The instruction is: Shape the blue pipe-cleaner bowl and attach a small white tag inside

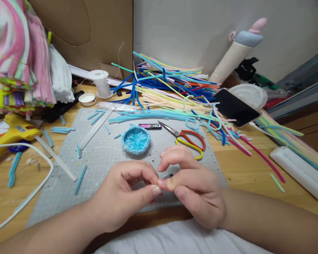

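My left hand (129,192) and my right hand (198,188) meet above the front of the grey cutting mat (66,176). The thumb and index finger of the left are pinched together. Against their tips press the closed fingertips of the right, with one finger raised and bent. Anything between them is hidden or too small to name. Just beyond lies a small blue fuzzy bowl (136,140) made of pipe cleaner, its hollow facing up. Scissors (184,135) with orange and yellow handles rest behind my right hand, beside a pink and black battery (150,126).
Behind the mat is a heap of colored pipe cleaners (169,84). A yellow glue gun (14,135) and its white cord (46,176) occupy the left. A phone (237,107), a leaning bottle (234,53) and a white power strip (299,173) stand or lie on the right.
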`<state>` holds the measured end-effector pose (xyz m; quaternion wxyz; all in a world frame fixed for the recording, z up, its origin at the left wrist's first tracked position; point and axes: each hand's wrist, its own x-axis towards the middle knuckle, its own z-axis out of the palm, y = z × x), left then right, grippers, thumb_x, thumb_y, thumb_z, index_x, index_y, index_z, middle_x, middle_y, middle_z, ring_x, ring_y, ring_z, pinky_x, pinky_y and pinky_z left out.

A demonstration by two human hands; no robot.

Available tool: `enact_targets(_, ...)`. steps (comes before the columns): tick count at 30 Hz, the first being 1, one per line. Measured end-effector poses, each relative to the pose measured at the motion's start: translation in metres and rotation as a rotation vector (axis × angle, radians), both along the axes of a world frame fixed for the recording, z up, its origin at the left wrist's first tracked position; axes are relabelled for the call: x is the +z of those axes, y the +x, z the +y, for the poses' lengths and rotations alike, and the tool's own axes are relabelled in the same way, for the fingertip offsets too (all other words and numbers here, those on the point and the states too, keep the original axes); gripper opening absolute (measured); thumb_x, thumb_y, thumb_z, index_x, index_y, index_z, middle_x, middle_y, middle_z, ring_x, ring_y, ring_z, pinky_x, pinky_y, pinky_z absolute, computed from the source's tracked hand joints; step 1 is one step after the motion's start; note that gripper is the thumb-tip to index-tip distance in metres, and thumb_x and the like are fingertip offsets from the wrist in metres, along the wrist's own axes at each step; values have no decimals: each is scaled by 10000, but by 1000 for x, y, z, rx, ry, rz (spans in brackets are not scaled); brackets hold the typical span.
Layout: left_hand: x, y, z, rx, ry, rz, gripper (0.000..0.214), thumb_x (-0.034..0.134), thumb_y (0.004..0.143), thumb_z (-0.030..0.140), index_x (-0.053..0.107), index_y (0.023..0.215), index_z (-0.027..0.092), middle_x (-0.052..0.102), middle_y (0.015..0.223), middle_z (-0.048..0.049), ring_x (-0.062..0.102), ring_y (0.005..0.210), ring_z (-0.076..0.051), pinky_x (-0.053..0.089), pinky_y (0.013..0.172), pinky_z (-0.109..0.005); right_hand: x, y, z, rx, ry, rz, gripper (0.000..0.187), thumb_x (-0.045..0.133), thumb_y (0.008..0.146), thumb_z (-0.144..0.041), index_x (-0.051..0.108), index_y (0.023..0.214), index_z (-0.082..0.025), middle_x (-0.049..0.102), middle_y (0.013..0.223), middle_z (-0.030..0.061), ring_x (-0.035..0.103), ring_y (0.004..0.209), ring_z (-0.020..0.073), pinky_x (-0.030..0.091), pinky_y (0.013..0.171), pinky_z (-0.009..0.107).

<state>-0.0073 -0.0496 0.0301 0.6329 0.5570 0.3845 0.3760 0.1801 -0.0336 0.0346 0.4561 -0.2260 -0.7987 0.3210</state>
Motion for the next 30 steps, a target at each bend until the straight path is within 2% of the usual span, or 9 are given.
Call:
enact_targets(3, 1, 0, 2, -13, 169, 53, 69, 646, 807, 191, 675, 745, 184, 658, 701, -20, 587, 663, -143, 463, 654, -270, 1, 2, 1, -18, 52, -31, 156, 503, 777, -125, 654, 796, -163, 598, 976, 72, 563, 952, 203, 404, 923, 434)
enact_targets(5, 2, 0, 2, -12, 282, 67, 75, 624, 822, 161, 673, 774, 191, 671, 733, -28, 604, 705, -153, 472, 685, -278, 0, 3, 2, -45, 3, -20, 173, 522, 792, -134, 661, 888, -169, 590, 1014, 73, 559, 982, 203, 405, 931, 420)
enact_targets(7, 3, -1, 3, -3, 338, 59, 92, 617, 829, 136, 678, 798, 198, 684, 751, -27, 619, 720, -152, 480, 704, -277, -4, 3, 3, -48, -140, 39, 230, 527, 841, -182, 631, 1046, -175, 582, 1058, 82, 554, 1022, 205, 427, 919, 401)
enact_targets(10, 2, -2, 4, 31, 337, 48, 105, 630, 827, 127, 693, 818, 209, 713, 798, -25, 647, 768, -159, 490, 755, -284, -11, 2, 5, 95, -430, 95, 298, 534, 899, -283, 548, 1184, -197, 596, 1046, 69, 568, 1007, 191, 466, 889, 373)
enact_targets(12, 1, -3, 4, 63, 292, 40, 84, 638, 828, 151, 697, 818, 210, 721, 807, -26, 655, 772, -166, 499, 752, -286, -14, 1, 6, 190, -576, 118, 308, 574, 890, -276, 533, 1190, -216, 593, 1009, 45, 574, 954, 163, 492, 835, 325)
enact_targets(14, 1, -3, 5, 97, 231, 35, 58, 650, 823, 177, 697, 808, 207, 715, 779, -23, 650, 739, -160, 503, 708, -269, -15, 0, 6, 220, -646, 162, 284, 603, 870, -215, 548, 1149, -220, 581, 986, 28, 569, 887, 131, 499, 764, 271)
enact_targets(20, 1, 1, 9, 243, -18, -57, 71, 745, 739, 203, 700, 792, 191, 682, 717, -7, 614, 652, -121, 492, 615, -213, -11, -2, 7, 138, -754, 234, 58, 617, 838, -160, 573, 874, -170, 544, 762, -17, 520, 670, 82, 457, 598, 201)
enact_targets(26, -3, 2, 16, 57, -357, -342, 91, 753, 737, 204, 679, 754, 155, 672, 673, -4, 590, 586, -86, 465, 562, -175, -11, -5, 7, 166, -988, 286, 116, 649, 814, -241, 566, 832, -162, 553, 673, -21, 524, 560, 74, 461, 500, 195)
enact_targets(30, -5, 2, 18, -27, -583, -507, 104, 748, 742, 184, 661, 772, 134, 675, 657, -10, 591, 552, -65, 456, 550, -145, -12, -7, 8, 141, -902, 281, 93, 651, 810, -225, 581, 837, -169, 590, 721, -8, 557, 570, 80, 484, 505, 204)
